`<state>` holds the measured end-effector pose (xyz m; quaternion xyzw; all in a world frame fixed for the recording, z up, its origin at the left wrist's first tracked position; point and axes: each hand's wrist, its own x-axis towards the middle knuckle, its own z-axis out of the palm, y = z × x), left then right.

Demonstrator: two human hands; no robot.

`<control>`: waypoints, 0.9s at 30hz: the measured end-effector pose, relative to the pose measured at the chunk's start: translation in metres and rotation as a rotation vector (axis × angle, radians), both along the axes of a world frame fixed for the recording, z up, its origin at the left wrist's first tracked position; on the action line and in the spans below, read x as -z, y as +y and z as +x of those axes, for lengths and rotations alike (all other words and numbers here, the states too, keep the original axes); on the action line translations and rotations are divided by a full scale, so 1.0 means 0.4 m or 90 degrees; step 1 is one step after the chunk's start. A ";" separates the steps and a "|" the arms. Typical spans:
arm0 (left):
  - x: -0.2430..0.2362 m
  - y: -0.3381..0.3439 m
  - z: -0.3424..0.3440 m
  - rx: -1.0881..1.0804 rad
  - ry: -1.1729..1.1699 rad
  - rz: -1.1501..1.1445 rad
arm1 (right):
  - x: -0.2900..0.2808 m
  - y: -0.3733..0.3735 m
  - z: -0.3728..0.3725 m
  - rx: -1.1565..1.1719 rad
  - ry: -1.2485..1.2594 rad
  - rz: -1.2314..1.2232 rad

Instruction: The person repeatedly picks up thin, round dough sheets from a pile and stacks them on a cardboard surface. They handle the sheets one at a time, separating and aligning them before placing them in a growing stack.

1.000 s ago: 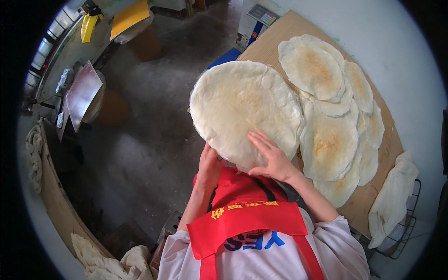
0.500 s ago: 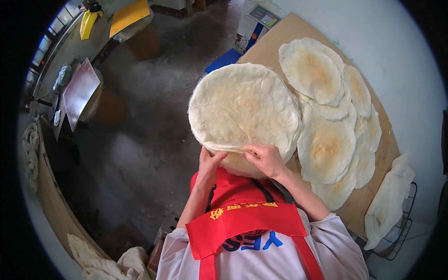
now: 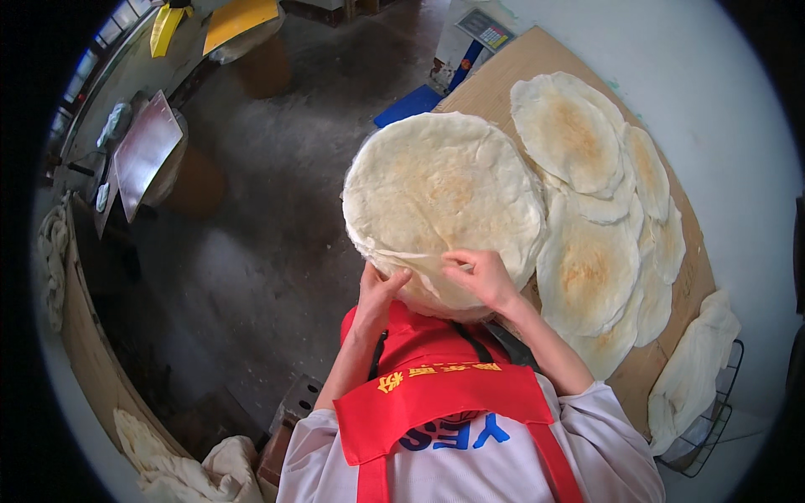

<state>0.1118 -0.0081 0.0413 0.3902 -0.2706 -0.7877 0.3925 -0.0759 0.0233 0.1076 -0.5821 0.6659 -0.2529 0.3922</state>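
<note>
Fingers of the right hand (image 3: pixel 486 281), flat on the round stack (image 3: pixel 440 298) a second ago, now pinch the top flatbread's (image 3: pixel 436 189) near edge; only that edge is lifted, the rest lies flat. Left hand (image 3: pixel 379 289) thumbs the rim, grip unclear. Thin, pale, brown-centred flatbreads (image 3: pixel 587 264) overlap on the bench (image 3: pixel 521 63)

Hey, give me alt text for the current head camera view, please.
A person's right hand pinches the raised near edge of the top flatbread on a large round stack, while the left hand holds the stack's near-left edge. To the right, browned flatbreads overlap on a brown tabletop.
</note>
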 end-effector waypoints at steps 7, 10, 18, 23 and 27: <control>0.000 0.001 -0.026 -0.051 -0.113 -0.048 | -0.013 -0.023 0.088 -0.072 0.276 -0.139; 0.021 0.004 -0.021 -0.088 -0.143 -0.032 | -0.038 -0.089 0.018 -0.014 0.251 -0.029; 0.035 -0.100 0.025 -0.137 -0.157 -0.070 | -0.246 -0.222 -0.308 0.177 0.105 -0.132; 0.071 -0.241 0.107 -0.084 -0.226 -0.113 | -0.493 -0.261 -0.504 0.258 0.193 -0.306; 0.077 -0.241 0.109 -0.042 -0.304 -0.071 | -0.725 -0.216 -0.588 0.278 0.556 -0.320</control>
